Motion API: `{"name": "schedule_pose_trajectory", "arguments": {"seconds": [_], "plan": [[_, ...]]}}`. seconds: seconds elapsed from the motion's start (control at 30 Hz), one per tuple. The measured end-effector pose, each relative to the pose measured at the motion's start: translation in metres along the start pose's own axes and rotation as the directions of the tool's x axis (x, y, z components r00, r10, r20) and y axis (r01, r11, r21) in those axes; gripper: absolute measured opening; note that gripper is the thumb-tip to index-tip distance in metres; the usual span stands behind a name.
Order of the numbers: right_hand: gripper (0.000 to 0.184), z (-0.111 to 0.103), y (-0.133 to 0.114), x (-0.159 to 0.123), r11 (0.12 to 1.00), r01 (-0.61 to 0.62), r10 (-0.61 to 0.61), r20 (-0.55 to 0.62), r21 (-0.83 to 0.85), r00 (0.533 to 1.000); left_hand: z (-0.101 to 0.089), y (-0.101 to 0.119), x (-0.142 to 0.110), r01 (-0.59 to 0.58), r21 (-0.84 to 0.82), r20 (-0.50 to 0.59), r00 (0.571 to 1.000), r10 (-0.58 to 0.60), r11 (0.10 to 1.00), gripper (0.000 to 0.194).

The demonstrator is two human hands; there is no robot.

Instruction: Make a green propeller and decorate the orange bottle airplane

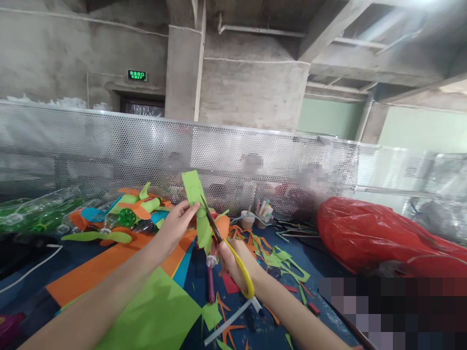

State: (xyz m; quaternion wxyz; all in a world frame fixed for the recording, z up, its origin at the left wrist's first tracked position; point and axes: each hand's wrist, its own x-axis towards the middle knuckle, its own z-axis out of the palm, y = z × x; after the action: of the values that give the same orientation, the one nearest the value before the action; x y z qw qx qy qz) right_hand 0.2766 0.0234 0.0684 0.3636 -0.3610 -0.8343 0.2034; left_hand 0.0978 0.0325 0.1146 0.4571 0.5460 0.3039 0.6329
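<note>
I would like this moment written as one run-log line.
left hand: holds green strip | right hand: holds yellow-handled scissors, blades at strip | nearby: green sheet, paper scraps

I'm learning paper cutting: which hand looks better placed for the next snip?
Probably the right hand: it holds the yellow-handled scissors, blades at the green strip, while the left hand is occupied holding that strip.

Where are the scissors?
Near the middle of the head view, the scissors are in the right hand, blades at the green strip in the left hand.
</note>
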Motion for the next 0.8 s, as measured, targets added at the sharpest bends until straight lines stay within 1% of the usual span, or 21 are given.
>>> {"name": "schedule_pose_trajectory", "arguments": {"seconds": [0.17, 0.3, 0.37, 0.47, 0.57, 0.7, 0.8], "plan": [[0.061, 0.0006, -0.0030, -0.0007, 1.000, -0.009, 0.009, -0.013, 0.024, 1.000, -0.0007, -0.0010, -0.0001, -0.047, 0.047, -0.006, 0.999, 0.047, 0.998, 0.034], [0.066, 0.0031, -0.0028, -0.0018, 0.995, -0.031, 0.032, -0.002, 0.095, 0.999, -0.0015, -0.0049, 0.0004, -0.104, 0.089, -0.009, 0.994, 0.106, 0.991, 0.032], [0.070, 0.0039, -0.0033, -0.0023, 0.990, -0.029, 0.028, 0.010, 0.134, 1.000, -0.0006, -0.0065, 0.0000, -0.118, 0.101, 0.003, 0.993, 0.118, 0.988, 0.031], [0.074, 0.0037, -0.0058, -0.0029, 0.988, -0.028, 0.026, 0.011, 0.149, 1.000, 0.0024, -0.0070, -0.0020, -0.122, 0.103, 0.025, 0.992, 0.120, 0.987, 0.030], [0.074, 0.0030, -0.0075, -0.0025, 0.988, -0.015, 0.015, -0.003, 0.151, 1.000, 0.0049, -0.0065, -0.0041, -0.119, 0.103, 0.030, 0.993, 0.117, 0.987, 0.031], [0.071, 0.0021, -0.0047, -0.0003, 0.986, 0.035, -0.034, -0.011, 0.162, 0.999, 0.0043, -0.0070, -0.0040, -0.132, 0.108, 0.045, 0.991, 0.128, 0.985, 0.031], [0.068, 0.0017, -0.0008, 0.0011, 0.986, 0.018, -0.017, -0.006, 0.165, 1.000, 0.0022, -0.0085, -0.0028, -0.149, 0.126, 0.054, 0.988, 0.143, 0.981, 0.026]]}}
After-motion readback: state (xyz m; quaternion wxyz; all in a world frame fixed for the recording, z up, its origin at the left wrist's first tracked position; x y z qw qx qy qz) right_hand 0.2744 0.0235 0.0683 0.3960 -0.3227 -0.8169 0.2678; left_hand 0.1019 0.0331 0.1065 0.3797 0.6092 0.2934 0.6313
